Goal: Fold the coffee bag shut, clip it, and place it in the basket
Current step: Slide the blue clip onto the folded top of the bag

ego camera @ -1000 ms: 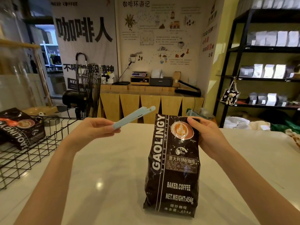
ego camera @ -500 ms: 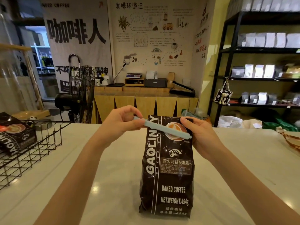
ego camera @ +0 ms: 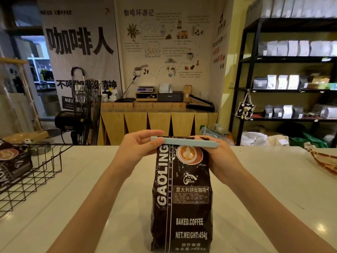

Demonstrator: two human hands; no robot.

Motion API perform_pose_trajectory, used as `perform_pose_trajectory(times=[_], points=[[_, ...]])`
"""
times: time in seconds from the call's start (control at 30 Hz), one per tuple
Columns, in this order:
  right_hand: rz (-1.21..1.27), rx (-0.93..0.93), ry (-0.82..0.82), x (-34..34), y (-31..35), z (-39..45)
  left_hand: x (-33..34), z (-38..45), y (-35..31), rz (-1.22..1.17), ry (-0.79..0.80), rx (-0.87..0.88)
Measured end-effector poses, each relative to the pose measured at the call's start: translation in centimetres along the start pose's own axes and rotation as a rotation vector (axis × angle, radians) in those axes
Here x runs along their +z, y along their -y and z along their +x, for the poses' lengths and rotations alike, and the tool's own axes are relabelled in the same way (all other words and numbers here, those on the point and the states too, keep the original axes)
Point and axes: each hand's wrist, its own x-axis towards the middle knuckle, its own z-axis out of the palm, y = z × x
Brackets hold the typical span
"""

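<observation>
A dark brown coffee bag (ego camera: 182, 198) marked GAOLINGY stands upright on the white counter (ego camera: 91, 189) in front of me. A long pale blue clip (ego camera: 184, 142) lies level across the bag's folded top edge. My left hand (ego camera: 138, 148) pinches the clip's left end. My right hand (ego camera: 217, 157) holds the bag's top right corner, right under the clip's right end. The black wire basket (ego camera: 36, 172) sits at the left edge of the counter with another dark coffee bag (ego camera: 12, 163) inside it.
A patterned bag (ego camera: 324, 161) lies at the counter's far right edge. Behind the counter stand a black floor fan (ego camera: 85, 114), a wooden sideboard (ego camera: 158, 121) and black shelves (ego camera: 291, 88) with white pouches.
My left hand brought the clip from the air at the left down onto the bag's top, and it now lies level across the fold. My right hand stayed on the bag's top corner.
</observation>
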Motion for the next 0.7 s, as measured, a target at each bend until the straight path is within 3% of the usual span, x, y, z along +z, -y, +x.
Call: perform_pose_trajectory(times=[0.7], points=[[0.054,0.051,-0.043,0.0,0.0,-0.2,-0.8,-1.0,0.1,-0.068,0.026,-0.116]])
